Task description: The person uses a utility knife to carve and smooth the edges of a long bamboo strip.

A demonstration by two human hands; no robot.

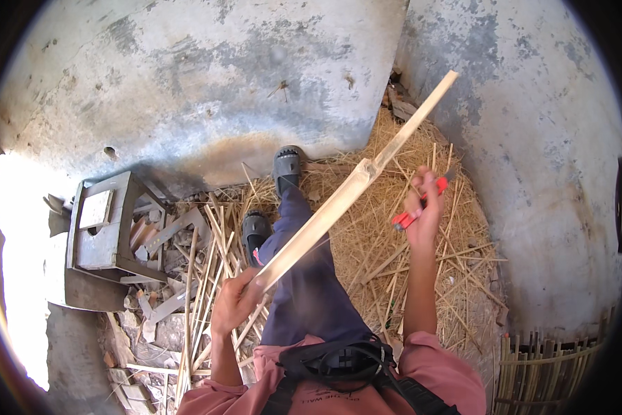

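My left hand [233,302] is closed round the lower end of a long, pale split bamboo strip [321,220]. The strip slants up to the right across my legs; its far part is thinner, beyond a notch-like step at a node. Off to the right of the strip, my right hand [425,207] grips a red-handled knife [439,188], whose dark blade points up and to the right. Blade and strip are apart.
Straw and shavings [380,256] cover the floor. Several thin bamboo sticks [199,297] lie left of my legs, near an old wooden stool [107,221] on its side. Concrete walls [255,76] stand ahead and right. A bamboo-slat basket [543,370] sits at lower right.
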